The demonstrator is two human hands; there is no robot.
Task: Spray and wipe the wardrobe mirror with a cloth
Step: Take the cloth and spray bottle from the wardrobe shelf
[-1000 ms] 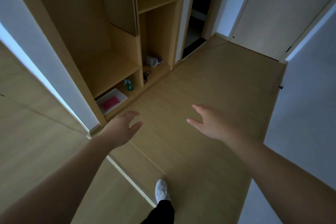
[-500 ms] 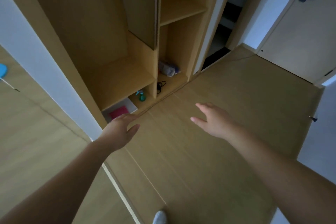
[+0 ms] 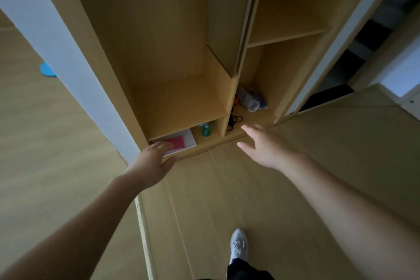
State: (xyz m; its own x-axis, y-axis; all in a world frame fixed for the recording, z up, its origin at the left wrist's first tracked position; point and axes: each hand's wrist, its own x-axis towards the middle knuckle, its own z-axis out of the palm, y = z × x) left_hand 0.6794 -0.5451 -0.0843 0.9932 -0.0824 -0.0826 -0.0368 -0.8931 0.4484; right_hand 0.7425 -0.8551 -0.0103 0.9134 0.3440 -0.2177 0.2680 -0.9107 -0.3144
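Under the lowest shelf [image 3: 181, 107], the cloth [image 3: 176, 142] is lying just beyond the left hand's [image 3: 154, 161] loose, empty fingers [image 3: 162, 146], and the spray bottle [image 3: 205, 130] is standing upright between it and the spread, empty right hand [image 3: 263, 150].

Both forearms are bare, without sleeves; a white laced sneaker [image 3: 238, 245] and dark trouser leg [image 3: 245, 270] show at the frame's bottom.

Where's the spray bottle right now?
In the head view, the spray bottle stands in the lowest left cubby of the wardrobe, just right of the white tray holding the pink cloth.
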